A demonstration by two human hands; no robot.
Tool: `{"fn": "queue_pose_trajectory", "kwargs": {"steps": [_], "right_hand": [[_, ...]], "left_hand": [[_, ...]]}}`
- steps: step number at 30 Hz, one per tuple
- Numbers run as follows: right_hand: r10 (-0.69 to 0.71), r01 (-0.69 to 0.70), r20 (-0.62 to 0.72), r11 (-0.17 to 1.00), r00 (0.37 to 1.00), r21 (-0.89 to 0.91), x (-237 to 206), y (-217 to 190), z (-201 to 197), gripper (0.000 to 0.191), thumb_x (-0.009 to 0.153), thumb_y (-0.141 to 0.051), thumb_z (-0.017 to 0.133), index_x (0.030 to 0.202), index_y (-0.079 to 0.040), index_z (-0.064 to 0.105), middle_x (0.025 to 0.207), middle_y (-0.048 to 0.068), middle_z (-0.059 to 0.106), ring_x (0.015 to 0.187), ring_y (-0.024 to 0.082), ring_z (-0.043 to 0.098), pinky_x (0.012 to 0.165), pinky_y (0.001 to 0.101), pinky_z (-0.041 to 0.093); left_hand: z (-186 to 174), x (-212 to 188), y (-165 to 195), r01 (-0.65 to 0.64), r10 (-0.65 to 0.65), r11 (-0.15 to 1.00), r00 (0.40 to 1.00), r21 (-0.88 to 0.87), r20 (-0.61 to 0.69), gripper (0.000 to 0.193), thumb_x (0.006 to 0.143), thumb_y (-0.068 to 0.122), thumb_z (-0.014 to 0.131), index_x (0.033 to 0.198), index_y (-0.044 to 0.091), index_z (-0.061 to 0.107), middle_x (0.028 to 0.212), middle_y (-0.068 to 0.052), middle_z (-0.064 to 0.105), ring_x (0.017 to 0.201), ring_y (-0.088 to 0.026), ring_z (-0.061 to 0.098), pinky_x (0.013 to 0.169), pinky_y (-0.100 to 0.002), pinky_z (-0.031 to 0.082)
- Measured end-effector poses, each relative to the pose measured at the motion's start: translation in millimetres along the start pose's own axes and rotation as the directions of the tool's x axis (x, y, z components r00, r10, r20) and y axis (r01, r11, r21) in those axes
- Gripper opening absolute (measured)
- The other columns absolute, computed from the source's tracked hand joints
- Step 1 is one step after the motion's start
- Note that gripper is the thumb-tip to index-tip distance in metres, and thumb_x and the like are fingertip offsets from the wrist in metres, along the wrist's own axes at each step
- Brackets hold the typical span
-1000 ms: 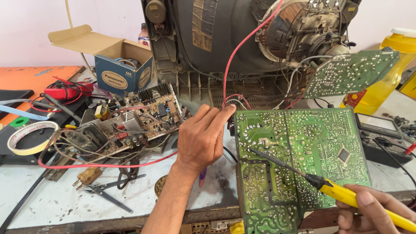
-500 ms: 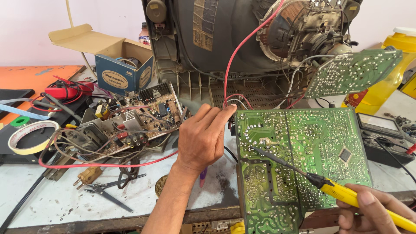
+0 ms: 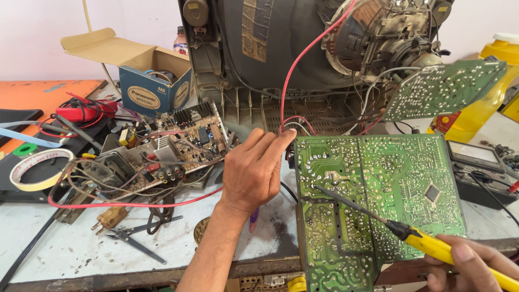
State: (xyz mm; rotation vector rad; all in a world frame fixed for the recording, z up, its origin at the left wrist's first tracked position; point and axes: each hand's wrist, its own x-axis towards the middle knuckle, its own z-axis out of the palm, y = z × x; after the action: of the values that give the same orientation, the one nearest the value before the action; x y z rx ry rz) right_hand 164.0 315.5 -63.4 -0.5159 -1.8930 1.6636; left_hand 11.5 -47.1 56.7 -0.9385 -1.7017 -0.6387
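Your right hand (image 3: pixel 473 265) is closed around the yellow soldering iron (image 3: pixel 432 246); its tip touches the solder side of the green circuit board (image 3: pixel 389 178) lying at the near edge of the tabletop (image 3: pixel 70 249); your left hand (image 3: pixel 254 170) rests open, fingers spread, at that board's upper left corner, beside a red wire (image 3: pixel 303 59); the gutted television chassis (image 3: pixel 281 48) stands behind; pliers (image 3: pixel 132 238) lie to the left.
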Motion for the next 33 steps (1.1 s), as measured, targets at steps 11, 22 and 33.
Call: {"fn": "queue_pose_trajectory", "kwargs": {"steps": [11, 22, 33], "right_hand": [[-0.061, 0.059, 0.019, 0.991, 0.998, 0.117, -3.8, 7.4, 1.9, 0.039, 0.106, -0.022, 0.062, 0.118, 0.015, 0.068, 0.089, 0.031, 0.073, 0.06, 0.024, 0.066, 0.056, 0.0339, 0.058], [-0.056, 0.052, 0.073, 0.997, 0.996, 0.056, -1.1, 4.0, -0.4, 0.041, 0.105, -0.023, 0.06, 0.12, 0.014, 0.068, 0.093, 0.032, 0.074, 0.062, 0.027, 0.069, 0.057, 0.0359, 0.06], [-0.028, 0.028, 0.018, 0.999, 0.999, 0.023, 0.2, 4.9, 2.0, 0.042, 0.104, -0.025, 0.063, 0.119, 0.013, 0.068, 0.092, 0.031, 0.074, 0.063, 0.026, 0.068, 0.059, 0.0356, 0.059]], "left_hand": [[-1.1, 0.8, 1.2, -0.007, 0.007, 1.0, 1.0, -0.01, -0.008, 0.038, 0.087, -0.001, 0.063, 0.126, 0.001, 0.065, 0.088, -0.006, 0.062, 0.08, -0.024, 0.058, 0.065, -0.036, 0.049], [0.3, 0.0, 0.4, -0.001, 0.001, 1.0, 1.0, -0.004, -0.01, 0.036, 0.089, 0.0, 0.064, 0.125, 0.001, 0.066, 0.087, -0.006, 0.061, 0.079, -0.024, 0.058, 0.064, -0.037, 0.048], [1.6, 0.1, 0.3, -0.001, 0.001, 1.0, 1.0, -0.003, 0.002, 0.037, 0.088, 0.001, 0.064, 0.125, 0.001, 0.066, 0.087, -0.006, 0.061, 0.079, -0.024, 0.058, 0.065, -0.037, 0.048]]}}
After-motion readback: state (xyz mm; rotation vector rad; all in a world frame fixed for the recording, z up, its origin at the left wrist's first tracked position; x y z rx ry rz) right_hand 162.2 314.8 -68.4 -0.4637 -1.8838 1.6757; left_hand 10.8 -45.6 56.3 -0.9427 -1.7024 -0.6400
